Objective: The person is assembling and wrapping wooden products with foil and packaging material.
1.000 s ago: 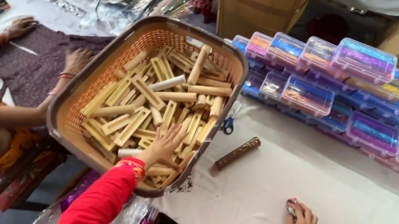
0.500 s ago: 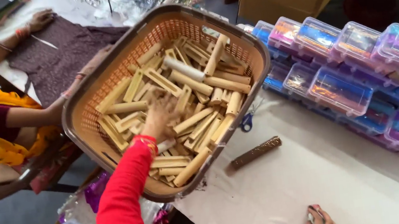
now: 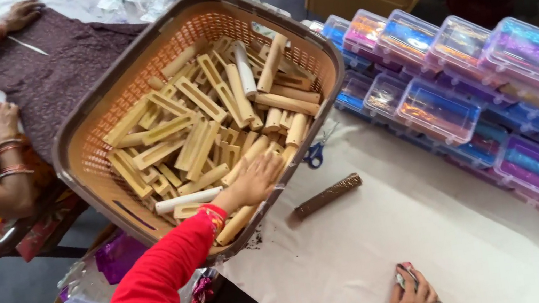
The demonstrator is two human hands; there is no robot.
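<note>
My left hand (image 3: 254, 180) lies with fingers spread flat on the pale wooden sticks (image 3: 209, 121) heaped in the brown plastic basket (image 3: 86, 121) at the table's edge, while my right hand (image 3: 410, 293) curls shut around a small dark object (image 3: 403, 275) on the white sheet (image 3: 367, 243) near a glittery brown stick (image 3: 326, 196).

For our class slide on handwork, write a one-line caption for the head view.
Left hand reaches among wooden pieces in a basket.
</note>
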